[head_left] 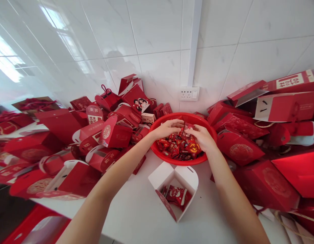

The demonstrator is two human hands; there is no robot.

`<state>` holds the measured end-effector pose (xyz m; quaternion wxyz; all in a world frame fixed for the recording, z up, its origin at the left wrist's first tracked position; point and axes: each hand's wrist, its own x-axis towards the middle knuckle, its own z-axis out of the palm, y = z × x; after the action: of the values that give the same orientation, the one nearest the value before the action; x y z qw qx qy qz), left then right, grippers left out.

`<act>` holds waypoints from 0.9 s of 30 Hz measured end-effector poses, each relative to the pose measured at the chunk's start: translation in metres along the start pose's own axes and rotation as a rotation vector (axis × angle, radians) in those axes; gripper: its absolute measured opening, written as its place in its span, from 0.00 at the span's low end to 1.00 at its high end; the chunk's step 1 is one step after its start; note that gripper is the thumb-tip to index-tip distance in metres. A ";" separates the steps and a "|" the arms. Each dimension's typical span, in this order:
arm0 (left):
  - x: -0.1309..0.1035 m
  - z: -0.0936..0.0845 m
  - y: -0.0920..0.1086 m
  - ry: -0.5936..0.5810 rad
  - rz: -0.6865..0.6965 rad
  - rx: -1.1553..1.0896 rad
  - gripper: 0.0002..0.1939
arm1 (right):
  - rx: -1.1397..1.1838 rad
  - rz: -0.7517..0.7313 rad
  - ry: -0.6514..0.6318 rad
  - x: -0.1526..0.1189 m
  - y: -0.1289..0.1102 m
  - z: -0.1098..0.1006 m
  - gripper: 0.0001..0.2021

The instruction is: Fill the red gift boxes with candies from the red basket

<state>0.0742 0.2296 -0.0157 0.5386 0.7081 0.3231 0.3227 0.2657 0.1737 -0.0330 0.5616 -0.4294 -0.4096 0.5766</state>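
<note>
A red plastic basin (162, 124) full of small red-wrapped sweets (181, 147) sits against the tiled wall. Both my hands reach into it. My left hand (167, 128) has its fingers curled over the sweets at the basin's far side. My right hand (201, 137) pinches sweets beside it; the fingertips nearly meet. In front of the basin stands an open gift box (172, 174), white inside and red outside, with a few red packets (177, 195) in it.
Piles of red gift boxes (101, 135) crowd the white counter on the left, and more boxes (250, 145) stack on the right. A wall socket (188, 93) sits above the basin. The counter's front edge (78, 211) runs lower left.
</note>
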 end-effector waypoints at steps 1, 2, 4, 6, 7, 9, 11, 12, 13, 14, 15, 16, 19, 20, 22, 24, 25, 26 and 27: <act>0.001 -0.003 -0.003 0.013 0.013 0.077 0.21 | -0.006 -0.010 0.000 0.001 0.001 -0.001 0.18; 0.003 -0.006 -0.005 0.022 0.020 0.169 0.18 | -0.012 -0.020 0.000 0.001 0.002 -0.002 0.18; 0.004 -0.013 -0.010 0.018 0.014 0.416 0.16 | -0.021 -0.039 0.005 0.003 0.002 -0.004 0.17; 0.005 -0.019 -0.015 -0.046 -0.015 0.715 0.16 | -0.026 -0.056 0.014 0.004 0.001 -0.008 0.17; 0.005 -0.021 -0.017 -0.092 -0.034 0.840 0.16 | -0.028 -0.061 0.014 0.005 0.001 -0.010 0.17; 0.006 -0.022 -0.022 -0.164 -0.066 0.990 0.15 | -0.033 -0.065 0.005 0.005 -0.001 -0.012 0.17; 0.007 -0.021 -0.027 -0.167 -0.084 1.038 0.16 | -0.041 -0.061 -0.013 0.004 -0.003 -0.014 0.17; 0.009 -0.020 -0.029 -0.153 -0.088 1.062 0.19 | -0.044 -0.058 -0.022 0.003 -0.004 -0.015 0.17; 0.011 -0.018 -0.032 -0.136 -0.091 1.084 0.22 | -0.047 -0.054 -0.030 0.002 -0.005 -0.015 0.18; 0.013 -0.017 -0.034 -0.123 -0.094 1.100 0.25 | -0.050 -0.049 -0.038 0.002 -0.005 -0.015 0.18; 0.015 -0.015 -0.035 -0.116 -0.098 1.110 0.27 | -0.052 -0.045 -0.046 0.001 -0.006 -0.015 0.19; 0.017 -0.014 -0.036 -0.116 -0.102 1.115 0.29 | -0.053 -0.041 -0.053 0.000 -0.007 -0.014 0.19; 0.020 -0.012 -0.036 -0.134 -0.109 1.108 0.27 | -0.054 -0.033 -0.069 -0.001 -0.009 -0.014 0.20; 0.020 -0.012 -0.035 -0.142 -0.110 1.099 0.24 | -0.051 -0.032 -0.070 -0.001 -0.009 -0.014 0.20; 0.018 -0.015 -0.031 -0.157 -0.109 1.071 0.16 | -0.042 -0.030 -0.070 -0.001 -0.010 -0.015 0.20; 0.015 -0.021 -0.025 -0.159 -0.095 1.038 0.11 | -0.026 -0.030 -0.066 0.000 -0.009 -0.016 0.20; 0.013 -0.025 -0.021 -0.134 -0.076 0.990 0.10 | -0.016 -0.030 -0.063 0.001 -0.009 -0.017 0.21; 0.010 -0.028 -0.018 -0.093 -0.049 0.910 0.10 | -0.006 -0.031 -0.059 0.002 -0.008 -0.017 0.21; 0.008 -0.031 -0.015 -0.042 -0.014 0.801 0.11 | 0.007 -0.031 -0.055 0.003 -0.007 -0.018 0.21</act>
<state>0.0522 0.2562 -0.0229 0.2288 0.8662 0.4171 0.1530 0.2850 0.1764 -0.0313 0.5602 -0.4051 -0.4296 0.5810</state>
